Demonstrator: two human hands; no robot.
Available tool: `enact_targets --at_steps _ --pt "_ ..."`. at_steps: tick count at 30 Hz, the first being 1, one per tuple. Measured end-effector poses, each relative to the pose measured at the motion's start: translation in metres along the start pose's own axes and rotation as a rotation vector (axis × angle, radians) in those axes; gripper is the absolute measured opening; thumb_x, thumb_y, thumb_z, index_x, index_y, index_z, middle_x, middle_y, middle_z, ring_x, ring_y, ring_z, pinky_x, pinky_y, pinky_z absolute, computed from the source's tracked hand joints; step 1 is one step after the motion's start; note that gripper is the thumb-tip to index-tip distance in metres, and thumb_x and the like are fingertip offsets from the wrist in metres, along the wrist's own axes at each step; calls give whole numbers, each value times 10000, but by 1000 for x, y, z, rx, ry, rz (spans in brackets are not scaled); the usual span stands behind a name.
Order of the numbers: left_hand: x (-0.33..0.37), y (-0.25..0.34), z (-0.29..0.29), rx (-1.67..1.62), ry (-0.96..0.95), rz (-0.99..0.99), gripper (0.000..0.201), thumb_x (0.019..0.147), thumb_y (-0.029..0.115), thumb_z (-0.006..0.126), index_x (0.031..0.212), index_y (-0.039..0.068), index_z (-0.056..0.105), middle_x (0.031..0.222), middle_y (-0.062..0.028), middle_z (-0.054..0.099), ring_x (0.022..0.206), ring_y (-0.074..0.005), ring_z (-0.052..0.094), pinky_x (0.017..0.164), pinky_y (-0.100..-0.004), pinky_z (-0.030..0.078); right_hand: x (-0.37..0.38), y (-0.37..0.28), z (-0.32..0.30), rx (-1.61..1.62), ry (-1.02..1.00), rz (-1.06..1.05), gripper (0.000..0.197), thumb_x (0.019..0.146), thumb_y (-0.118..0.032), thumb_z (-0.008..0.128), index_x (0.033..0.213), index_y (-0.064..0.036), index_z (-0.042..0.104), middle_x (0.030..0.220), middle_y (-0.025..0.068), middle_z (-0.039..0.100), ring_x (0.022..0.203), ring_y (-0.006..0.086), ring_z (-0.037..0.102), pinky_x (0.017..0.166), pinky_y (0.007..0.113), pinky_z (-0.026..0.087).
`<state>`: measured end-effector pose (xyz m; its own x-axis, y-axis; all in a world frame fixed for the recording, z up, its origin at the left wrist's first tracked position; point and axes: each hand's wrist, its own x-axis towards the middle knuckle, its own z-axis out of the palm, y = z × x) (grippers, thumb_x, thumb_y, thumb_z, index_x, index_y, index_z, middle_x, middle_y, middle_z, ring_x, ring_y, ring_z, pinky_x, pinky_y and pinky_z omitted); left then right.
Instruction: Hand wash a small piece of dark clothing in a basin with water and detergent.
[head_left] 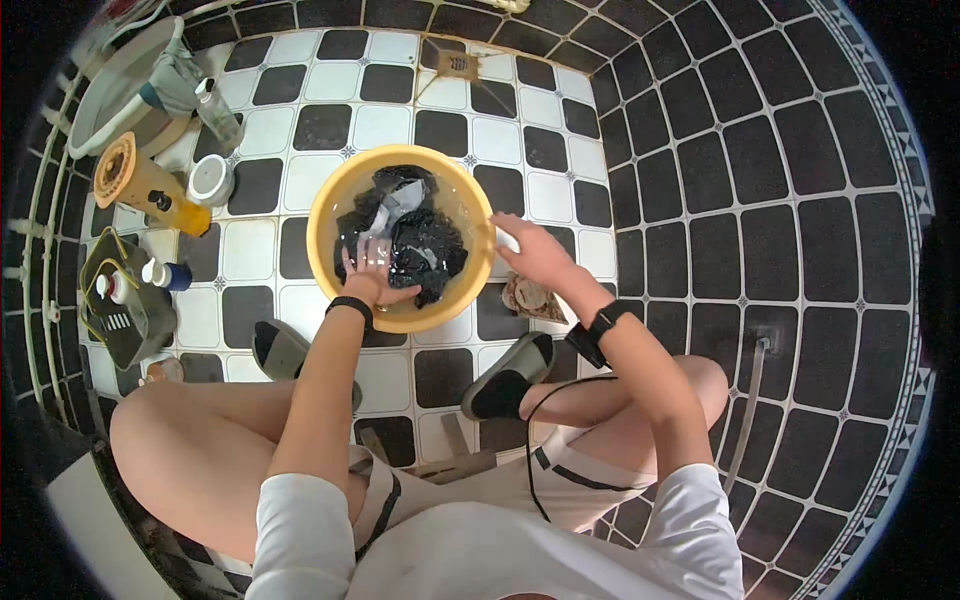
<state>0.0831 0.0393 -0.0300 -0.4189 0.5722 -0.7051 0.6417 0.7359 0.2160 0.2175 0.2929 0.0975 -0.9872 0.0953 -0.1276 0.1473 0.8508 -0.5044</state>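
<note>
Left hand (376,282): fingers spread in water (452,205), against black fabric (428,248).
Right hand (535,250): at yellow basin (318,235) rim; I cannot tell its grip.

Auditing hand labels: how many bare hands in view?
2: the left hand inside the yellow basin, beside dark cloth; the right hand at that basin's right rim. No others show.

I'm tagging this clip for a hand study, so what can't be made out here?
All in the head view:
- Whether the left hand grips the dark cloth: water and folds obscure the fingers.
- The bottom of the yellow basin beneath the cloth: the cloth covers it.
- The middle of the left slipper: the left forearm covers it.
- Any print on the clear bottle: too small.
</note>
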Motion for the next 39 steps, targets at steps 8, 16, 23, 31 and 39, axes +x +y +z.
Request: enact_targets --at_steps 8,16,23,31,39 --pt "-6 -14 3 -162 26 96 1452 507 843 647 1536 47 0 1595 -210 -24 1475 -356 -89 1137 -587 -93 -4 24 14 148 54 361 478 810 -143 712 1230 17 546 1162 210 615 1108 331 602 937 384 495" --pt "9 -17 10 -125 54 102 1276 666 835 542 1537 48 41 1585 -233 -87 1465 -385 -111 1135 -588 -85 13 -4 48 170 7 263 471 796 -97 666 1237 21 548 1167 226 609 1060 331 619 897 363 500" --pt "60 -44 31 -463 -345 117 987 834 749 397 1534 93 164 1604 -167 -72 1473 -363 -94 1133 -602 -72 8 -22 55 279 -102 368 475 814 -84 665 1277 -40 568 1255 229 579 1082 326 615 901 341 497" --pt "10 -16 5 -244 98 41 869 868 676 414 1541 177 187 1614 -115 -79 1473 -334 -138 1121 -611 -112 -17 -31 46 350 116 92 437 866 -111 645 1300 -111 586 1402 183 497 1272 325 507 1026 331 436" --pt "9 -14 10 -248 121 26 855 876 676 406 1524 140 252 1616 -122 -32 1476 -336 -103 1125 -621 -81 -46 20 -7 -133 53 355 436 857 -262 674 1219 -28 615 1186 216 632 1091 361 612 920 386 498"
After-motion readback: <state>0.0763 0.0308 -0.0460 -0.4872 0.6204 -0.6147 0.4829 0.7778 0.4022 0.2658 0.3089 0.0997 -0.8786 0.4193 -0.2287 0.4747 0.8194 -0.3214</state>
